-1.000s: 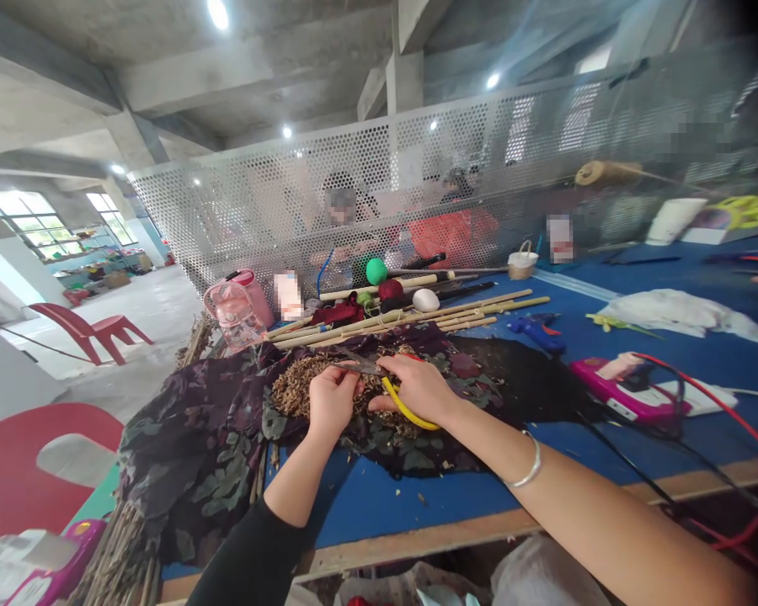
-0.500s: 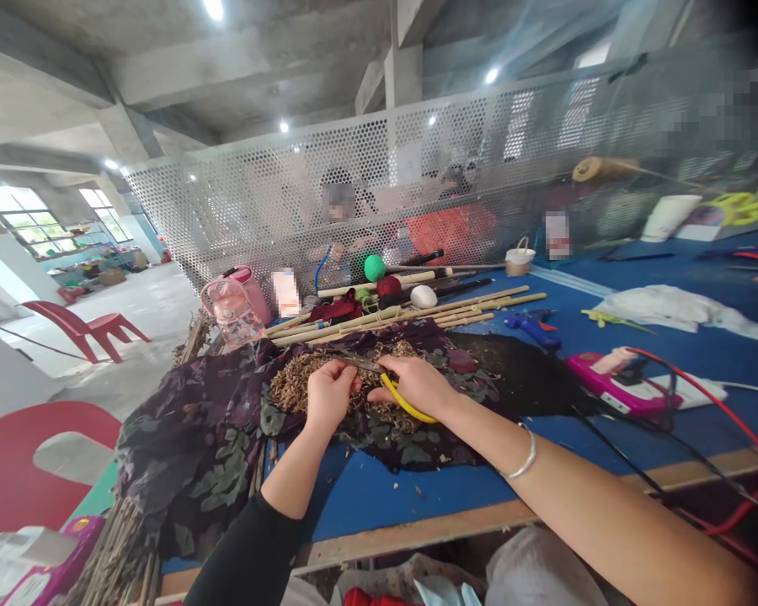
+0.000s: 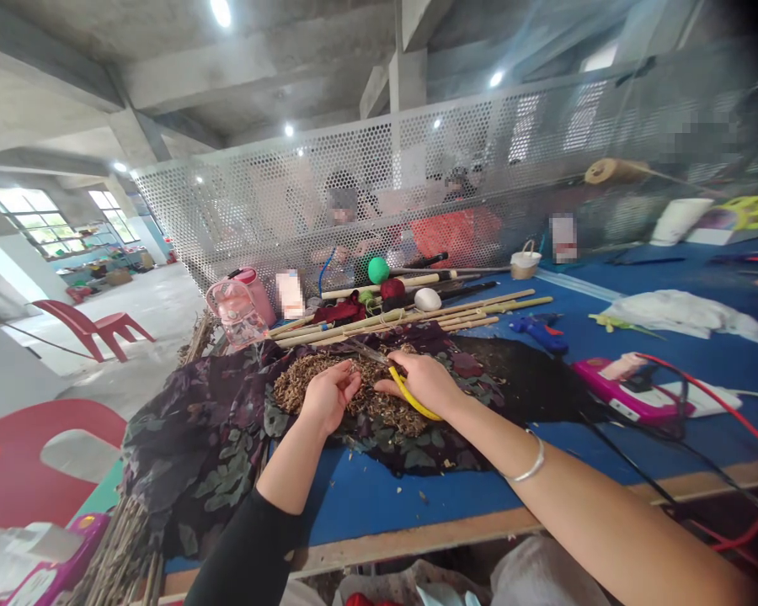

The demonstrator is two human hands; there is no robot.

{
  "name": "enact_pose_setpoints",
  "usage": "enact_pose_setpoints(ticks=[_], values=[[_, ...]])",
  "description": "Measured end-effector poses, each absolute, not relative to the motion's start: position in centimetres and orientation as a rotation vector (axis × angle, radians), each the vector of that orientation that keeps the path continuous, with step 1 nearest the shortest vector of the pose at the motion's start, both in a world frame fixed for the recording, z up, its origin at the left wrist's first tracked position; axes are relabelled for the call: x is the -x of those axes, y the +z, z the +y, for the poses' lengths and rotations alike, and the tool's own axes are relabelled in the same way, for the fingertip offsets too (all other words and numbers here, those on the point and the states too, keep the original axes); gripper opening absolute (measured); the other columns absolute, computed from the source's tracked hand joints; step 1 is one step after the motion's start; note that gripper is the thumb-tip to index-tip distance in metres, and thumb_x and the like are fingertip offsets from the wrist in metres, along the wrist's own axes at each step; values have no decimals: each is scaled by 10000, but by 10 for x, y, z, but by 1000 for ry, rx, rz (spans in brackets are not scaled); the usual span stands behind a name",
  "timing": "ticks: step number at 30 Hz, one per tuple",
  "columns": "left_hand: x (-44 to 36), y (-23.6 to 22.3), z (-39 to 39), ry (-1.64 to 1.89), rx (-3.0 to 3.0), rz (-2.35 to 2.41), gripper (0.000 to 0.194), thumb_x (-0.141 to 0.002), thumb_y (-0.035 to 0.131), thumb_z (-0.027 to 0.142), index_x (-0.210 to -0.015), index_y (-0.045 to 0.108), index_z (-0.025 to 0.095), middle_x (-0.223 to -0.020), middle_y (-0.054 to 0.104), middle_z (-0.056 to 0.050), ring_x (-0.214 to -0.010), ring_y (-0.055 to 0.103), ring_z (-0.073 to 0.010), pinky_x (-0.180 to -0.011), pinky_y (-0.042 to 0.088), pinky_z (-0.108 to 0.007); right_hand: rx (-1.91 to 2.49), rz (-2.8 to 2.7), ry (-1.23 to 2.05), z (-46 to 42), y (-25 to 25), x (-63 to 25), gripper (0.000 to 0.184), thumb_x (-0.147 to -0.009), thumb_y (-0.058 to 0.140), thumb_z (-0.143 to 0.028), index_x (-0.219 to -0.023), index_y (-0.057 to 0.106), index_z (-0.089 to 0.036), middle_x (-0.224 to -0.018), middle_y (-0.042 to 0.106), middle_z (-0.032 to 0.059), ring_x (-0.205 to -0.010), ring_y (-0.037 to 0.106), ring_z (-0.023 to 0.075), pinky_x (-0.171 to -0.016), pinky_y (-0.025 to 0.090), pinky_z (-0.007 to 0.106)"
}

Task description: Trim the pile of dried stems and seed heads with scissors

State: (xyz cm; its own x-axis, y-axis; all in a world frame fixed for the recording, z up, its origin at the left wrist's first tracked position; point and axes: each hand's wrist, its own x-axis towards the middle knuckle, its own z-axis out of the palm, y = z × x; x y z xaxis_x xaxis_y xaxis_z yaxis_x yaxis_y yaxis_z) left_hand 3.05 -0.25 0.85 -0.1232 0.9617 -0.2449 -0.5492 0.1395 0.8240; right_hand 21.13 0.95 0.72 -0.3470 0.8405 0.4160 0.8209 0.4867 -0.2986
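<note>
Mid-frame, my right hand (image 3: 423, 383) is closed round steel scissors with yellow handles (image 3: 409, 398), blades pointing upper left over a heap of brown, dried plant bits (image 3: 300, 380). My left hand (image 3: 329, 393) curls, fingertips nearly meeting — on what, I cannot tell. The dark floral cloth (image 3: 193, 446) beneath probably catches scraps. Pale bamboo sticks (image 3: 366, 323) limit reach beyond — the blue tabletop (image 3: 354, 498) gives wrist room below, down to its wooden edge (image 3: 385, 547).

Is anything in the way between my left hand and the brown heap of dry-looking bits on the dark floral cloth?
Nothing visible: your left hand is right at the brown heap. The yellow-handled metal scissors in your right hand extend over the heap's far part, beyond your left hand, not between.
</note>
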Motion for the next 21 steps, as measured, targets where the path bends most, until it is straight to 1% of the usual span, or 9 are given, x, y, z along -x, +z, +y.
enact_pose_setpoints(ticks=[2,4,8,11,14,17,21], values=[[-31,9,-4,1387,-575,987,236,-683,520,-75,-848,620,61,-706,641,-77,-637,627,-98,-645,542,-188,1366,-2215,56,9,7,-211,474,-752,492,-628,-998,576,-231,-838,689,60,-745,645,221,-585,416,260],[-32,10,-6,1376,-600,979,279,-666,531,-89,-885,615,65,-704,645,-72,-630,627,-91,-652,537,-182,1364,-2212,62,9,8,-211,488,-749,497,-627,-1015,574,-225,-830,688,62,-730,643,216,-581,412,258],[-34,10,-6,1390,-603,1005,265,-672,568,-60,-898,617,70,-684,647,-63,-620,624,-91,-687,534,-203,1377,-2203,70,8,9,-210,514,-748,505,-622,-1051,574,-214,-829,691,70,-737,647,220,-590,417,261],[-35,9,-6,1393,-607,1011,224,-674,617,-23,-873,632,79,-727,660,-68,-647,626,-95,-717,532,-218,1385,-2191,75,9,10,-211,514,-744,517,-615,-1053,582,-209,-832,693,77,-750,651,225,-594,422,261],[-35,8,-5,1405,-609,1006,152,-699,626,2,-825,641,86,-740,655,-60,-629,609,-72,-675,530,-185,1383,-2182,75,9,10,-211,511,-742,522,-611,-1055,582,-211,-837,694,78,-763,653,231,-597,426,264],[-35,7,-4,1408,-629,1013,98,-741,600,29,-805,642,91,-672,620,-34,-556,569,-46,-589,520,-154,1374,-2180,81,8,11,-211,497,-740,532,-602,-1046,584,-215,-844,695,76,-764,653,230,-597,429,265],[-34,9,-5,1419,-641,1037,101,-749,608,60,-835,642,101,-646,593,-16,-516,540,-37,-522,501,-142,1350,-2194,109,7,11,-211,478,-740,545,-580,-1046,581,-215,-893,692,76,-784,650,226,-631,449,276]])
